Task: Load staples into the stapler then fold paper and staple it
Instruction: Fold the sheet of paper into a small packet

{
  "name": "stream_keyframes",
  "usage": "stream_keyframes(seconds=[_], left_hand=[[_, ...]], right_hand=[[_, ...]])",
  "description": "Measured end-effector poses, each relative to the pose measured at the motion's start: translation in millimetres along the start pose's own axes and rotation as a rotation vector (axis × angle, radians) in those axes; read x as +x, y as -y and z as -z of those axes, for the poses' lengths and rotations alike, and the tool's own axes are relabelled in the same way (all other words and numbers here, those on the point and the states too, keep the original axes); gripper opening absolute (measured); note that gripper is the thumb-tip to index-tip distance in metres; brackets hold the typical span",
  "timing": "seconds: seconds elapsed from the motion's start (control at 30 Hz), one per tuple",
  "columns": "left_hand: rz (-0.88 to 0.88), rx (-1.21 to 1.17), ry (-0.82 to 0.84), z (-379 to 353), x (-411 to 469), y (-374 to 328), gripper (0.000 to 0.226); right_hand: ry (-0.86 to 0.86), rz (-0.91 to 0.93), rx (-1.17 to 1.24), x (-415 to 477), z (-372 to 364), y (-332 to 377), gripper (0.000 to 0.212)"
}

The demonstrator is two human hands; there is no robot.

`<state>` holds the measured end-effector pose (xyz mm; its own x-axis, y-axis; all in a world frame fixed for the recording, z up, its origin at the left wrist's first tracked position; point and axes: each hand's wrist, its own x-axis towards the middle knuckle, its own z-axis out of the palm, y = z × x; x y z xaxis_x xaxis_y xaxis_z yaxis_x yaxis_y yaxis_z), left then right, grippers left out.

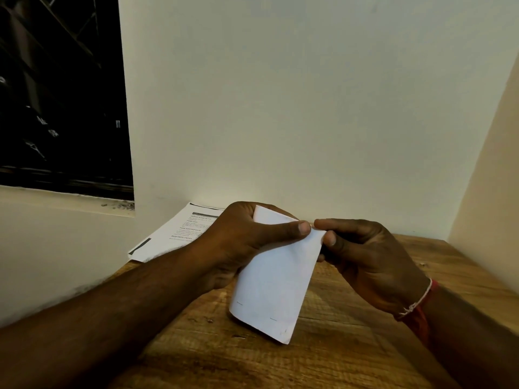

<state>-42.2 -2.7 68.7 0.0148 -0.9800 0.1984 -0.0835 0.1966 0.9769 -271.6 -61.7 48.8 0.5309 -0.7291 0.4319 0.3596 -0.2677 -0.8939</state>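
White folded paper (pixel 276 279) hangs in the air above the wooden table (pixel 351 313), two staples already showing near its lower edge. Left hand (pixel 244 242) clamps its top from the left, and right hand (pixel 362 254) pinches the upper right corner. I see no stapler. Loosen either pinch and I reckon the layers slide apart. Printed sheets (pixel 174 234) lie behind the paper.

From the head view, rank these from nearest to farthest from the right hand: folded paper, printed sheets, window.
1. Folded paper, pinched in the right hand itself.
2. Printed sheets, back-left on the table, beyond the left hand.
3. Window, upper left.
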Motion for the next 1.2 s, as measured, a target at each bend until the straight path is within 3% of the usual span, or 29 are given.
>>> stream_keyframes(seconds=[0.23,0.37,0.47,0.57,0.8,1.13,1.2], left_hand=[[0.0,0.011,-0.009,2,2,2,0.051],[-0.077,0.077,-0.097,1,0,0,0.044],[-0.247,0.294,-0.198,1,0,-1,0.028],[-0.348,0.422,-0.226,-3,-4,-4,0.029],[-0.421,0.178,-0.273,7,8,4,0.011],[-0.402,-0.05,-0.279,9,14,5,0.007],[-0.431,-0.002,-0.283,9,12,4,0.004]], right_hand=[[0.019,0.01,-0.028,1,1,0,0.052],[-0.04,0.043,-0.052,1,3,-1,0.064],[-0.1,0.121,-0.305,-1,-3,2,0.04],[-0.151,0.194,-0.492,-3,-9,1,0.019],[-0.261,0.261,-0.453,8,10,-1,0.005],[-0.294,0.262,-0.406,11,13,-3,0.015],[-0.315,0.274,-0.435,10,13,-3,0.006]])
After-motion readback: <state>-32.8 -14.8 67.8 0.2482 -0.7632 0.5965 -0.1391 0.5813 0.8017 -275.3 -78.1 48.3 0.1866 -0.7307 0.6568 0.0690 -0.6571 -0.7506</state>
